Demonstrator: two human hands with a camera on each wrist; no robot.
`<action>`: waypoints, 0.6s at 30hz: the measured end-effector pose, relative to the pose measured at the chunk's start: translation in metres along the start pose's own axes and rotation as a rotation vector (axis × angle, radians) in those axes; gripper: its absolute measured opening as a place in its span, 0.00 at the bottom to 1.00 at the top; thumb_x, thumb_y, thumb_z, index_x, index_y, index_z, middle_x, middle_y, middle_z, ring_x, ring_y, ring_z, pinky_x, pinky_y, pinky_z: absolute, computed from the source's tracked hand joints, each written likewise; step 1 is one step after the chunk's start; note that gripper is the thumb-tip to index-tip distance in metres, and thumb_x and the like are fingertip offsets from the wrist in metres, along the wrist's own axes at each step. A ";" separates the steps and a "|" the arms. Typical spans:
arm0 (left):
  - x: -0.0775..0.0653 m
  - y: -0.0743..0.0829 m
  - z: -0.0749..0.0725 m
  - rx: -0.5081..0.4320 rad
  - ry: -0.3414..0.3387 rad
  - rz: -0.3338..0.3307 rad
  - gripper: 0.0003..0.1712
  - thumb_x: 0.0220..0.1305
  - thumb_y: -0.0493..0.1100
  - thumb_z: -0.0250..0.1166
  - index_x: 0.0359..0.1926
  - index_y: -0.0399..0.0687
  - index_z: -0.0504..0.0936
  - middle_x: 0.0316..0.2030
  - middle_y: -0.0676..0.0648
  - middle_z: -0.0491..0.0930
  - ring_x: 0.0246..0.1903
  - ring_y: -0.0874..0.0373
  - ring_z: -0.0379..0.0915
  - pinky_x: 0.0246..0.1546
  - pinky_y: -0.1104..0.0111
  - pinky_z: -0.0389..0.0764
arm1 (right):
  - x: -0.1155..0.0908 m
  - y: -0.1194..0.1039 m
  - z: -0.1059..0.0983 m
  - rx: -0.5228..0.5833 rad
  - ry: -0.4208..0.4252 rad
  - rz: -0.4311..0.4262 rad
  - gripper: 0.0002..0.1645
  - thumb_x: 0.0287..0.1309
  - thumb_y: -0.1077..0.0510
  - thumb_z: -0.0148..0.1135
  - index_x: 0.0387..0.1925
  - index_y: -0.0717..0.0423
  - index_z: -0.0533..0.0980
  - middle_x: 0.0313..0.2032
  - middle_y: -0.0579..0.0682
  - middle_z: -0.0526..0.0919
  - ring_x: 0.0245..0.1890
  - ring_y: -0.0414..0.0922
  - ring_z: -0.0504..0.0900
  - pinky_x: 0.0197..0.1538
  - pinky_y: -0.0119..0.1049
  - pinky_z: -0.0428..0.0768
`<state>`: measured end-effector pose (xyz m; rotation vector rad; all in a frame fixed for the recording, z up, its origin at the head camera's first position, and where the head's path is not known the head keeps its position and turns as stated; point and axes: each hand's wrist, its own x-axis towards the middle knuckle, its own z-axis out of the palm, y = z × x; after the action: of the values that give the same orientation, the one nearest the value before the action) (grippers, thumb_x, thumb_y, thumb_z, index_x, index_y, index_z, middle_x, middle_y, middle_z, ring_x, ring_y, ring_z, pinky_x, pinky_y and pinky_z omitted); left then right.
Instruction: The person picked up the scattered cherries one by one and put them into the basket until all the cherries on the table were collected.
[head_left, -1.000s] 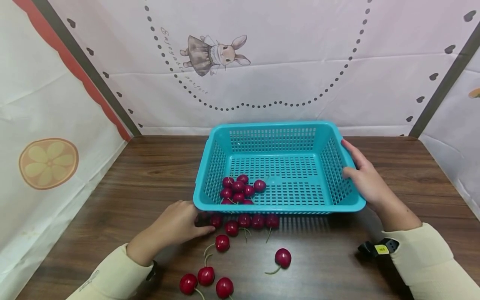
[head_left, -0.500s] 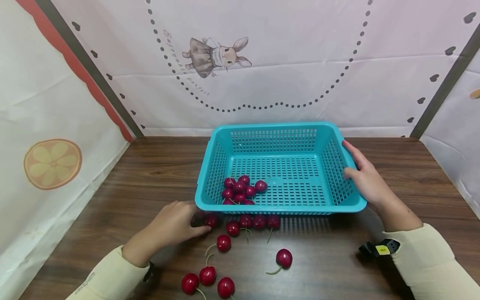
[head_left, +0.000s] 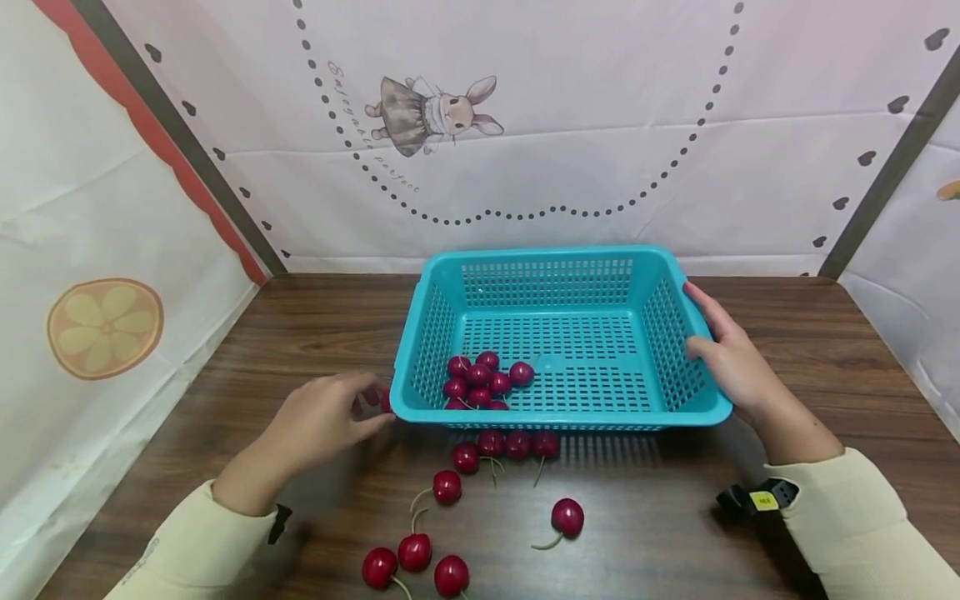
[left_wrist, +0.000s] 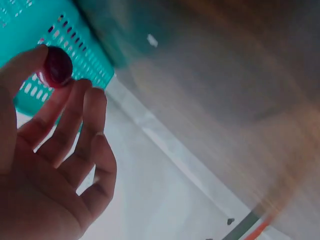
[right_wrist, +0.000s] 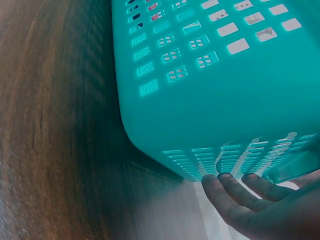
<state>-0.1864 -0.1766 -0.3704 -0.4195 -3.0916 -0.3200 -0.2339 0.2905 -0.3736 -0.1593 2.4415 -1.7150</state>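
1 rect. blue plastic basket (head_left: 555,419), perforated walls; R hand (head_left: 738,371) grips its R rim. L hand (head_left: 318,421) pinches 1 smooth, round cherry (left_wrist: 59,67) just outside basket's near L corner. Approx. 9 glossy cherries (head_left: 477,375) visible inside, clustered nr. L end; 9 loose cherries (head_left: 567,517) on wood-grain tbl. (head_left: 652,508), several w/ thin stems (head_left: 551,542).

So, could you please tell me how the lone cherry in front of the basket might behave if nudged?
The lone cherry would probably roll, being round on a flat-looking table, though its stem may make it swerve. Its glossy skin suggests it could be slippery when pinched.
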 end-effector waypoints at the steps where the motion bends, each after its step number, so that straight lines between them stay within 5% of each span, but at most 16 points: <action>1: 0.001 -0.001 -0.002 0.010 0.018 -0.006 0.20 0.46 0.57 0.71 0.40 0.54 0.81 0.29 0.54 0.82 0.28 0.63 0.77 0.27 0.67 0.80 | 0.000 0.000 0.000 0.002 0.002 0.003 0.45 0.58 0.66 0.39 0.70 0.29 0.37 0.72 0.52 0.38 0.67 0.64 0.49 0.52 0.68 0.64; 18: 0.009 -0.007 -0.027 0.068 0.296 -0.035 0.23 0.47 0.56 0.69 0.43 0.51 0.80 0.29 0.49 0.83 0.25 0.59 0.75 0.20 0.68 0.74 | 0.000 -0.001 0.001 0.007 0.005 0.012 0.46 0.58 0.66 0.39 0.70 0.28 0.37 0.72 0.51 0.38 0.67 0.63 0.49 0.53 0.68 0.64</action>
<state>-0.1979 -0.1862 -0.3453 -0.2866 -2.8134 -0.2501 -0.2334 0.2897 -0.3727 -0.1391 2.4342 -1.7206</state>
